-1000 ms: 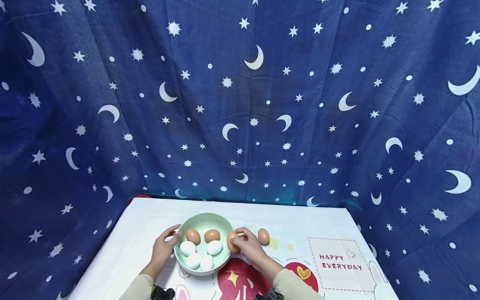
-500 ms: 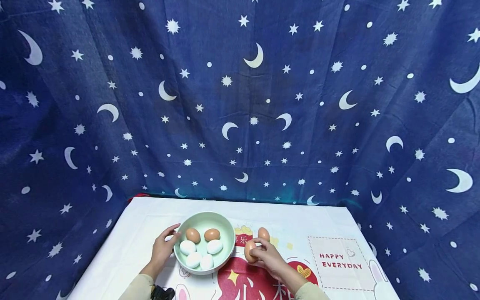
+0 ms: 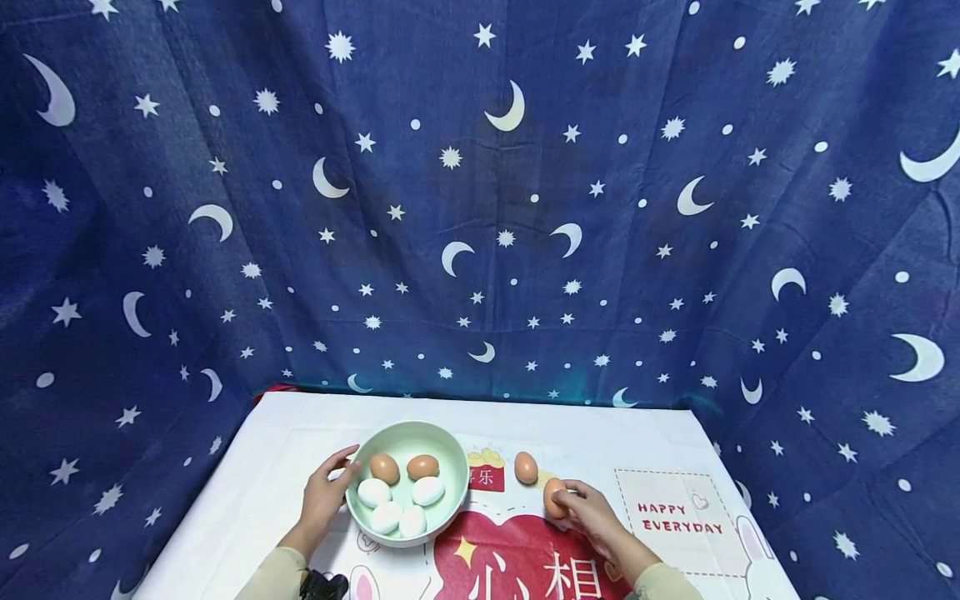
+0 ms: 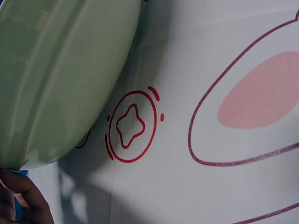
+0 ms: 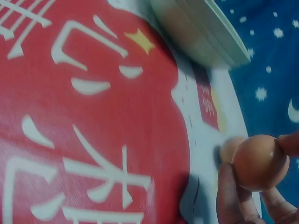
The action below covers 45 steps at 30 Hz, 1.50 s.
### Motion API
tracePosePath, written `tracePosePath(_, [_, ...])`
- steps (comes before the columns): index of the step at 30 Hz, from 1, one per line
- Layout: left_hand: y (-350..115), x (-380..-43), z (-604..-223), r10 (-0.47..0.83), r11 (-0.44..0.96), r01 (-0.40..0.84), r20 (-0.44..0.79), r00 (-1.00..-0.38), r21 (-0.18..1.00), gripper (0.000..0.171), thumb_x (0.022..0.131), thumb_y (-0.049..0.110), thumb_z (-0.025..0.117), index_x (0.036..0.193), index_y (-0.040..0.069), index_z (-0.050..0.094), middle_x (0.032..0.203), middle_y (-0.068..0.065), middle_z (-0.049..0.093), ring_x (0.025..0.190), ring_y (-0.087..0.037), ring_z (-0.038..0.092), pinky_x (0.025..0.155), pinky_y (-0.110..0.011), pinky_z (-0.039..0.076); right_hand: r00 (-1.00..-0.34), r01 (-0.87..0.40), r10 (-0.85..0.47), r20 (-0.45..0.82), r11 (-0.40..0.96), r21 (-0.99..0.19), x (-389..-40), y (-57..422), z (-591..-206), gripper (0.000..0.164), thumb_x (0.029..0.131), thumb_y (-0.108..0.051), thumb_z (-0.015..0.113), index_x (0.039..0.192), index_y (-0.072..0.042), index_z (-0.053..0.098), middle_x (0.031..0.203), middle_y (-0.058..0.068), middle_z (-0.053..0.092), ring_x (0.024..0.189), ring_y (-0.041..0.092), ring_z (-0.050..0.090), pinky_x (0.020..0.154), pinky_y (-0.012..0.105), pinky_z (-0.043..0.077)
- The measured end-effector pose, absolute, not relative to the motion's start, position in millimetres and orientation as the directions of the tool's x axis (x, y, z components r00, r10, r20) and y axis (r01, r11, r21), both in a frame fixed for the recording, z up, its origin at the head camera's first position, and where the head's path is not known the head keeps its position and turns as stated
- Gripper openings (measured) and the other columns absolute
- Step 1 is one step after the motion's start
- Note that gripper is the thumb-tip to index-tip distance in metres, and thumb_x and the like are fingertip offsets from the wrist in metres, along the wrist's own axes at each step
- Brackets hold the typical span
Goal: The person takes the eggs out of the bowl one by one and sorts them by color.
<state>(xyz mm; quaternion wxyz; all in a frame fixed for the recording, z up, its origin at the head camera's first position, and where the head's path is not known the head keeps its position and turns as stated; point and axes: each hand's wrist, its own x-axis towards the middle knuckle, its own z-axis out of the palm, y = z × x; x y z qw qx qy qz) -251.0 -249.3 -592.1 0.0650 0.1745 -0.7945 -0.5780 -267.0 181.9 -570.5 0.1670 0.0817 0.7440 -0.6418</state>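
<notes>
A pale green bowl stands on the table, holding two brown eggs and several white eggs. My left hand grips the bowl's left rim; in the left wrist view, curled fingers meet the bowl's edge. Between the thumb and fingertips of my right hand is a brown egg, pinched right of the bowl. The right wrist view shows this held egg close up. Another brown egg lies on the table just behind and left of it.
A white tablecloth printed with a red heart shape, lettering and rabbits covers the table. Behind and on both sides hangs a dark blue curtain with moons and stars.
My right hand has carried the brown egg rightward from the bowl's right rim, past the front of the loose egg. My left hand and the bowl have stayed in place.
</notes>
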Motion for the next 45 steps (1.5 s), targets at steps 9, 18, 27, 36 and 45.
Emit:
tracePosePath(9, [-249,-249,-591,-0.352,0.262,-0.198,-0.097,-0.931,0.945,0.045,0.097,0.028,0.063,0.138,0.009,0.056,0.125,-0.018,0.052,0.083,-0.013,0.057,0.06,-0.02,0.054,-0.935,0.35,0.078,-0.347,0.368,-0.861,-292,193,-577,0.054,0.088,-0.029,0.067,0.128,0.007,0.057,0.112,0.018,0.065,0.088,0.016,0.062,0.072,0.023,0.054])
tracePosePath(18, [-248,-249,-592,-0.357,0.236,-0.195,-0.102,-0.929,0.952,0.045,0.097,0.028,0.064,0.137,0.01,0.057,0.124,-0.017,0.052,0.083,-0.013,0.057,0.06,-0.02,0.055,-0.953,0.303,0.112,-0.282,0.39,-0.869,-310,190,-579,0.05,0.088,-0.026,0.067,0.124,0.008,0.06,0.111,0.019,0.065,0.085,0.016,0.061,0.071,0.025,0.056])
tracePosePath(27, [-245,-248,-591,-0.359,0.268,-0.196,-0.091,-0.929,0.943,0.044,0.097,0.029,0.064,0.136,0.01,0.058,0.124,-0.017,0.054,0.087,-0.015,0.057,0.059,-0.021,0.054,-0.947,0.317,0.18,-0.265,0.409,-0.856,-320,187,-581,0.052,0.087,-0.028,0.068,0.122,0.01,0.061,0.115,0.024,0.063,0.093,0.023,0.059,0.071,0.026,0.055])
tracePosePath(36, [-245,-249,-591,-0.362,0.262,-0.196,-0.092,-0.928,0.945,0.044,0.097,0.029,0.064,0.136,0.01,0.058,0.124,-0.017,0.053,0.085,-0.015,0.058,0.058,-0.021,0.054,-0.94,0.337,0.197,-0.277,0.436,-0.834,-326,186,-588,0.055,0.084,-0.031,0.069,0.123,0.008,0.061,0.118,0.025,0.062,0.097,0.027,0.057,0.07,0.022,0.051])
tracePosePath(45, [-248,-249,-591,-0.363,0.273,-0.195,-0.087,-0.928,0.942,0.045,0.097,0.031,0.063,0.137,0.011,0.057,0.125,-0.018,0.052,0.085,-0.015,0.057,0.06,-0.021,0.055,-0.949,0.309,0.204,-0.24,0.454,-0.836,-327,181,-590,0.054,0.083,-0.028,0.072,0.121,0.01,0.062,0.115,0.026,0.064,0.091,0.024,0.06,0.068,0.023,0.054])
